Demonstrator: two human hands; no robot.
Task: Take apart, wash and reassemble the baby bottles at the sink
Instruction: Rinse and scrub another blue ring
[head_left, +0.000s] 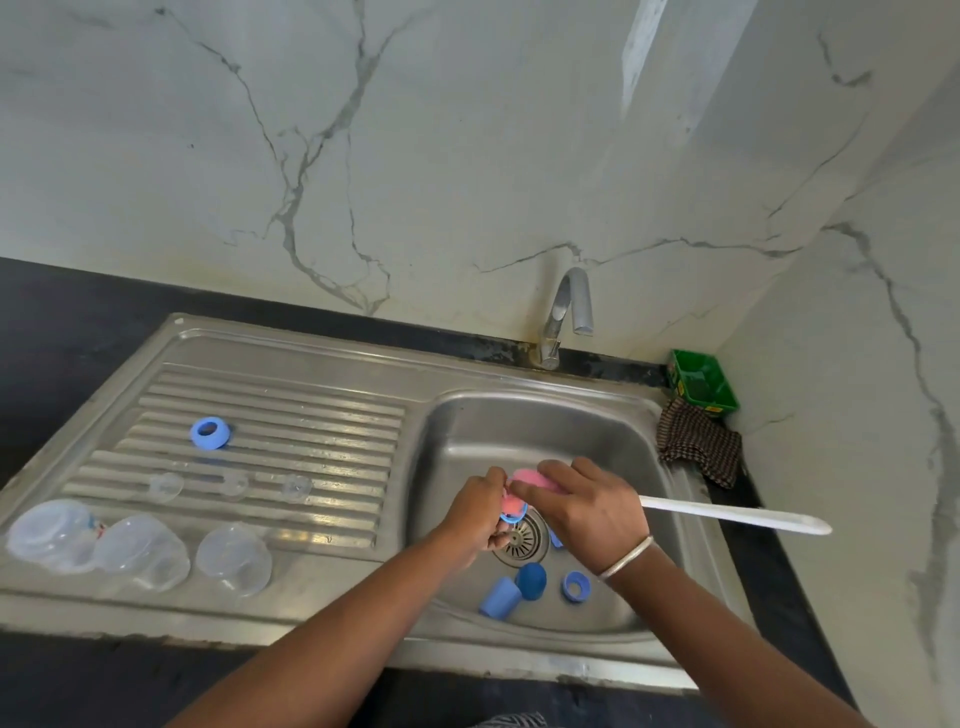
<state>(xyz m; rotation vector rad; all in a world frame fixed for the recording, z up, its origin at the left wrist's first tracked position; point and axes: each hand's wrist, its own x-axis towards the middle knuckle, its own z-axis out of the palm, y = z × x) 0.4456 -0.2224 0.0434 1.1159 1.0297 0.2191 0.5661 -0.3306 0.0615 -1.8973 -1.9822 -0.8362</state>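
Observation:
Over the sink basin (613, 447), my left hand (475, 512) grips a blue bottle ring (514, 514). My right hand (587, 509) grips a bottle brush; its pink sponge head (530, 479) pushes into the ring and its white handle (727, 514) sticks out to the right. Two blue caps (500, 597) (531, 579) and another blue ring (575, 586) lie on the basin floor near the drain (524, 540). On the drainboard lie three clear bottles (52, 535) (143, 551) (234, 557), three clear teats (165, 487) (234, 484) (296, 487) and a blue ring (209, 432).
The tap (566, 312) stands behind the basin with no water running. A green tub (704, 382) and a checked cloth (698, 441) sit at the back right corner. Marble walls close in behind and on the right. Dark counter surrounds the sink.

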